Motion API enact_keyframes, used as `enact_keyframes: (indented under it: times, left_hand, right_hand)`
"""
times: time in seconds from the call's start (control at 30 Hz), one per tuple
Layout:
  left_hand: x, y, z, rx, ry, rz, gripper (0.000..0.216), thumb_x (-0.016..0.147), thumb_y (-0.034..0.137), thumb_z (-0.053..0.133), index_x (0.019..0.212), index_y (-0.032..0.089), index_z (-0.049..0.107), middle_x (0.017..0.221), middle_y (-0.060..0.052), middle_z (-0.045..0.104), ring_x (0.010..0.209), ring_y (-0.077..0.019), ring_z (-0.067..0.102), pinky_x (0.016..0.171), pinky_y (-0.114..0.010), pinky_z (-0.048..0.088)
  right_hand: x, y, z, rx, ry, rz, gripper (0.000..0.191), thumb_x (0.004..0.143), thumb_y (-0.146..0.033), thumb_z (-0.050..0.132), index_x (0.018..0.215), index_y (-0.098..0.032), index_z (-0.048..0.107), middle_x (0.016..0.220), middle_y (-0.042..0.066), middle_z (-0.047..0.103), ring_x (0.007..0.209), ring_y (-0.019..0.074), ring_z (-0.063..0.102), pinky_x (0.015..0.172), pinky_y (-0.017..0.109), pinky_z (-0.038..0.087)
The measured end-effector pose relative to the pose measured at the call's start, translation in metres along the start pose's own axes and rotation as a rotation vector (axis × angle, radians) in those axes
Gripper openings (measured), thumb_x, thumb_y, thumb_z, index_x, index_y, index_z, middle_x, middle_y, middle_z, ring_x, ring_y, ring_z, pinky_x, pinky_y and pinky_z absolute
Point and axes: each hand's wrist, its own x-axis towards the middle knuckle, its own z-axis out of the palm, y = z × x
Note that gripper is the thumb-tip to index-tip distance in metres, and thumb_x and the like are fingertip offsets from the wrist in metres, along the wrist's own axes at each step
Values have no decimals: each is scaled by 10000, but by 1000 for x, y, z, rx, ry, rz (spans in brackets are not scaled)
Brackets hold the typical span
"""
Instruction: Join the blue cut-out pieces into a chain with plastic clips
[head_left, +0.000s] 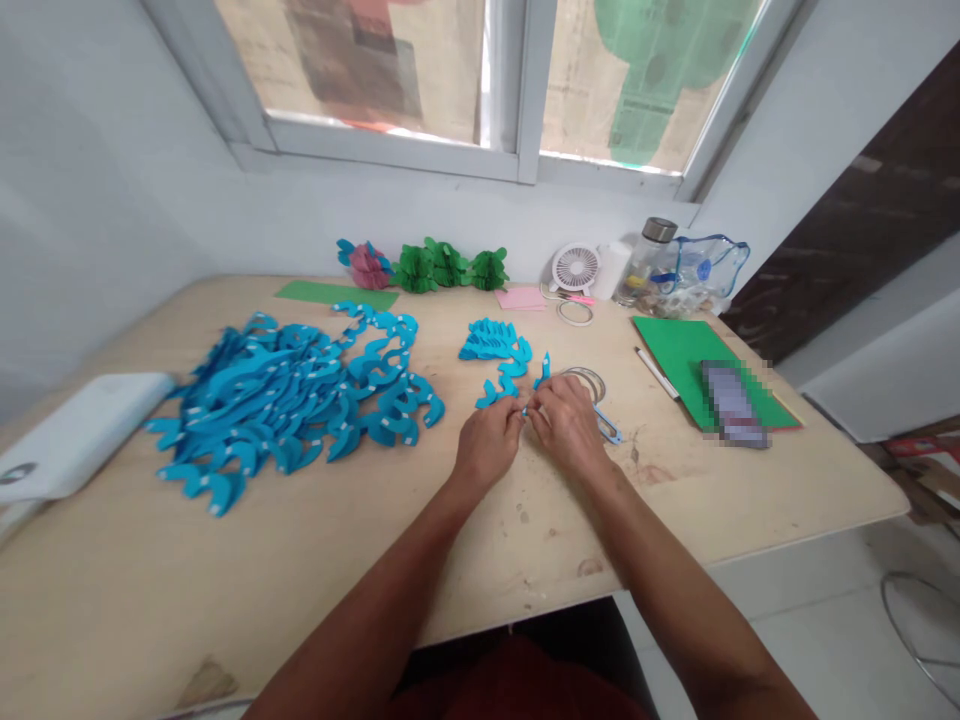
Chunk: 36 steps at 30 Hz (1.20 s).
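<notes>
My left hand (489,437) and my right hand (568,418) meet over the table, fingertips pinched together. A bit of a blue paper piece (526,411) shows between them; the rest of it is hidden by the fingers. Just beyond, a short chain of curved blue paper pieces (514,369) runs from a small stack (491,340) toward my left fingers. One blue piece (544,368) sticks up behind my right hand. To the left lies a large heap of blue curved pieces (274,390) dotted with small white squares.
Beside my right hand are a tape roll (592,378) and a light blue cutter (609,428). A phone (731,402) lies on green paper (675,350), near a pen (657,373). Green paper flowers (448,265), a small fan (576,268) and a bottle (651,262) line the back. A white device (90,430) sits left.
</notes>
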Motion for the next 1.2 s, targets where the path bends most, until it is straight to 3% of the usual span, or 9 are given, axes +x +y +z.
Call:
enact_keyframes:
  times: [0.3, 0.7, 1.2]
  left_hand:
    - [-1, 4, -2, 87, -39, -3, 243, 865, 201, 383, 907, 201, 622, 936, -62, 699, 892, -217, 628, 736, -290, 425]
    - [-1, 2, -3, -92, 40, -29, 206, 802, 225, 448, 785, 207, 652, 790, -33, 697, 788, -191, 621, 716, -279, 431]
    - [1, 4, -4, -296, 160, -66, 197, 773, 254, 466, 700, 183, 635, 703, -5, 669, 671, -153, 587, 664, -260, 415]
  right_hand:
    - [-1, -2, -1, -19, 7, 2, 121, 845, -203, 500, 777, -183, 597, 890, 74, 603, 892, 232, 452, 739, 349, 301]
    - [-1, -5, -3, 2, -9, 26, 93, 831, -218, 520, 789, -189, 598, 869, 76, 588, 903, 238, 450, 759, 356, 313]
    - [-3, -10, 1, 30, 123, 139, 126, 820, -289, 533, 855, -188, 601, 886, 85, 602, 905, 246, 466, 806, 368, 327]
